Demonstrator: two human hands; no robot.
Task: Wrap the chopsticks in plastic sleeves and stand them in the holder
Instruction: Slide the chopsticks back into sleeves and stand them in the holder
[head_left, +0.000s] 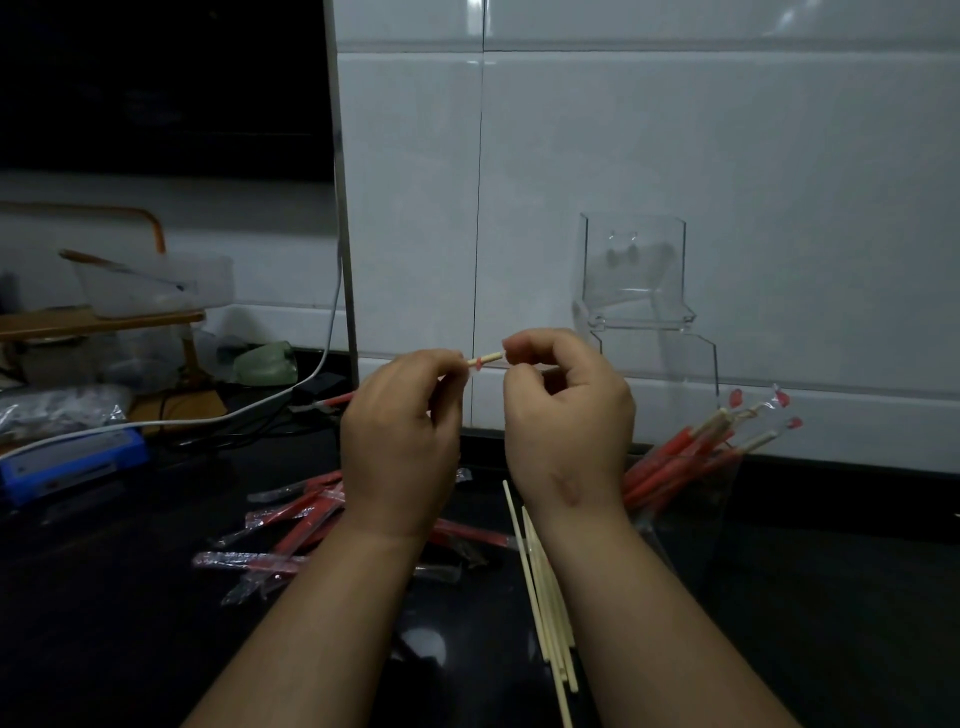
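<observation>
Both hands are raised in the middle of the view over a dark counter. My left hand (402, 441) pinches a red-printed plastic sleeve (337, 400) whose tail sticks out to the left. My right hand (566, 415) pinches the pale chopsticks (488, 358) where they show between the two hands. Several bare wooden chopsticks (545, 613) lie on the counter under my right forearm. Empty red sleeves (291, 525) are scattered at lower left. A clear plastic holder (691, 499) at right contains several sleeved chopsticks (696, 452) leaning to the right.
A clear acrylic box (634, 270) stands against the white tiled wall. At left are a blue device (67, 462) with a white cable (208, 415), a wooden rack (104, 317) with a plastic tub, and a crumpled bag (52, 410).
</observation>
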